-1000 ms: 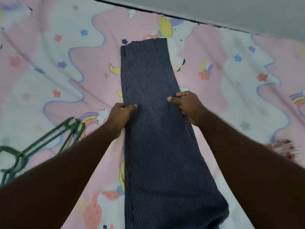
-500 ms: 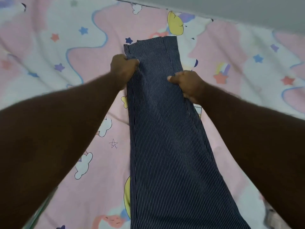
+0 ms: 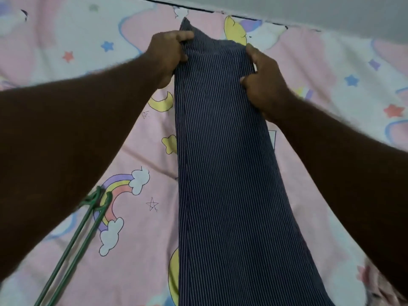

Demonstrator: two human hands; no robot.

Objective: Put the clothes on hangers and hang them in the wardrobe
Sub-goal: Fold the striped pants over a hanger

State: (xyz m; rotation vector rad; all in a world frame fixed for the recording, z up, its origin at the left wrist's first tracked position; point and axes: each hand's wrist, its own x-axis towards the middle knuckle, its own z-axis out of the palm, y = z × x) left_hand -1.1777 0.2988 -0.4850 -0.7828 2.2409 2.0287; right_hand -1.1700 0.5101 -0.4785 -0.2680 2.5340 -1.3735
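From the head camera: the striped trousers [image 3: 225,164] are lying lengthwise on the cartoon bedsheet [image 3: 66,29], far end near the wall. To fold them cleanly for the hanger, both edges ought to be lifting level, seams staying aligned. The left hand [image 3: 167,54] is gripping the left edge, fingers curled tight round the cloth. The right hand [image 3: 262,78] is pinching the right edge, thumb on top. Green hangers [image 3: 72,244] are waiting at lower left.
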